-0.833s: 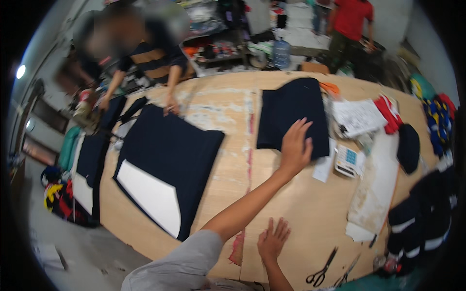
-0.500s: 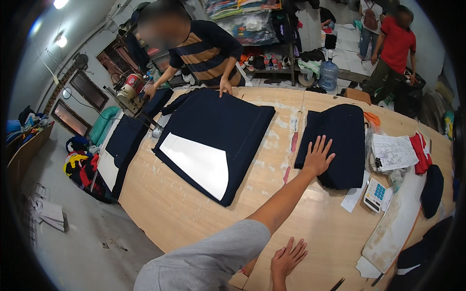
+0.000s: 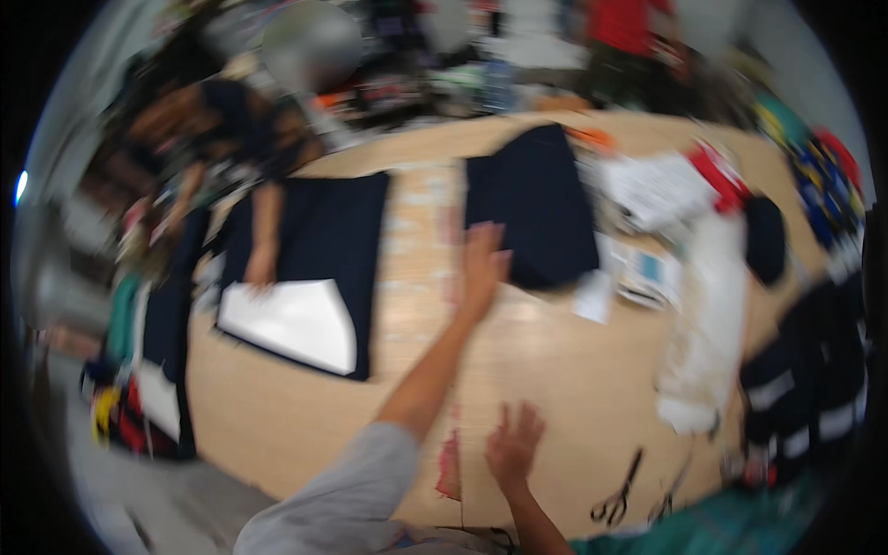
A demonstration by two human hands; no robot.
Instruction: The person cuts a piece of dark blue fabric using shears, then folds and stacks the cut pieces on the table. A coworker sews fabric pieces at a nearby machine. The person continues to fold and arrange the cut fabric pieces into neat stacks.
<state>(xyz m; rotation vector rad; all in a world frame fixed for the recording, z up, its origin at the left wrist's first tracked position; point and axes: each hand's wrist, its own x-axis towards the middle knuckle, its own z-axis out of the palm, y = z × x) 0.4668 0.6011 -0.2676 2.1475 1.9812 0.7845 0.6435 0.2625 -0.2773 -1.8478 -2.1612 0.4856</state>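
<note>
The picture is smeared by motion. My left hand (image 3: 483, 270) is stretched forward, fingers extended, at the near left edge of a folded stack of dark navy fabric (image 3: 532, 208); whether it touches the stack I cannot tell. Nearer to me, my right hand (image 3: 515, 450) is over the pale wooden table (image 3: 573, 370), fingers apart and nothing in it. Further left lies more navy fabric (image 3: 319, 222) with a white pattern piece (image 3: 296, 319) on top. A co-worker's hand (image 3: 262, 265) rests at the upper edge of that piece.
Black scissors (image 3: 615, 499) lie near the table's front edge. To the right are a calculator (image 3: 647, 275), papers (image 3: 652, 190), a red cloth (image 3: 717, 176) and a long whitish board (image 3: 703, 324). A co-worker (image 3: 222, 120) leans in at the far left; another person (image 3: 629, 46) stands behind.
The view has swung right, so the table's things sit further left. My left hand has slid from the top of the folded stack to its near left edge. The co-worker has bent lower.
</note>
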